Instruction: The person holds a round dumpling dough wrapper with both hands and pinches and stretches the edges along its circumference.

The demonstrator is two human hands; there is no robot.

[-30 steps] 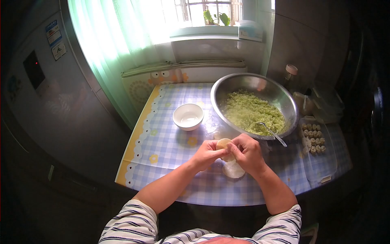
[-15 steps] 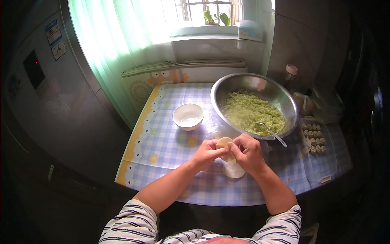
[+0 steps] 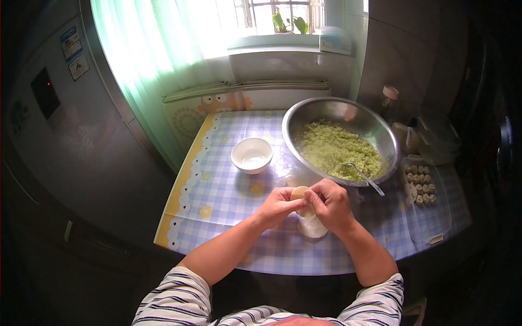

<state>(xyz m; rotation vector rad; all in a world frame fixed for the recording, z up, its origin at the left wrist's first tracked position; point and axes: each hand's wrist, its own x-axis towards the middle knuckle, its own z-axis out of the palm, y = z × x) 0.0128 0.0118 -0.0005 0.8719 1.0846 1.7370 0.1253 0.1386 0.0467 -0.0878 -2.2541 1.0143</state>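
Between both hands, over the near middle of the table, is a thin round dough wrapper (image 3: 299, 193). My left hand (image 3: 280, 204) pinches its left side, and my right hand (image 3: 332, 203) is closed on its right side. The fingertips nearly meet and hide part of it. Just below the hands a pale stack of wrappers (image 3: 312, 227) lies on the cloth. Beyond them stands a large steel bowl (image 3: 294, 117) of chopped green filling (image 3: 337, 149), with a metal spoon (image 3: 370, 180) leaning out over its near rim.
A white bowl (image 3: 252, 156) stands left of the steel bowl on the checked tablecloth (image 3: 217, 187). At right, a clear plastic tray (image 3: 432, 231) holds several small dumplings (image 3: 420, 185). Behind it are a jar with a pink lid (image 3: 390, 93) and clear containers (image 3: 437, 141).
The wrapper's visible part looks slightly smaller and more folded between my fingers. Both hands stay in nearly the same place.
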